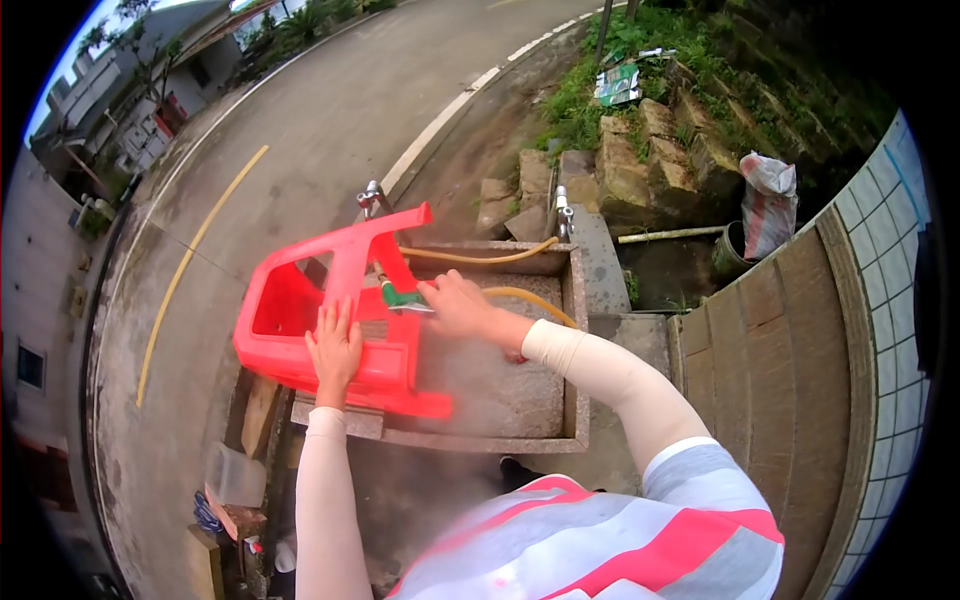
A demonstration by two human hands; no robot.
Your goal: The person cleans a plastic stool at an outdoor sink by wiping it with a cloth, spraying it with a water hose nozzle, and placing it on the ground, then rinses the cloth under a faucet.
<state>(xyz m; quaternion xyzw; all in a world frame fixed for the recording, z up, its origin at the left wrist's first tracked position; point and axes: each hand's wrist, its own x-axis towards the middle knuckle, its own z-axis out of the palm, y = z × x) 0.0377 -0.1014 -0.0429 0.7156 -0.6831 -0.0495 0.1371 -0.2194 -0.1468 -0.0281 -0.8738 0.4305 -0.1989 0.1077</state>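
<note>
A red plastic stool [300,345] lies tipped on its side across the left part of a stone sink [584,370]. My left hand [335,348] rests on the stool's side, fingers stretched out and slightly spread along the plastic. In my right hand [462,305] is a green spray nozzle [397,295] with a silver lever, pointed toward the stool's legs. My right fingers are wrapped round it and partly hide it. A yellow hose [530,298] runs below my right wrist. Whitish mist hangs over the sink basin.
Two metal taps, a left one [373,198] and a right one [564,212], stand behind the sink. Stone blocks [650,165] and a bucket [733,250] with a sack [768,205] lie beyond. At lower left is a clear plastic tub [236,473]. A road [300,130] curves past.
</note>
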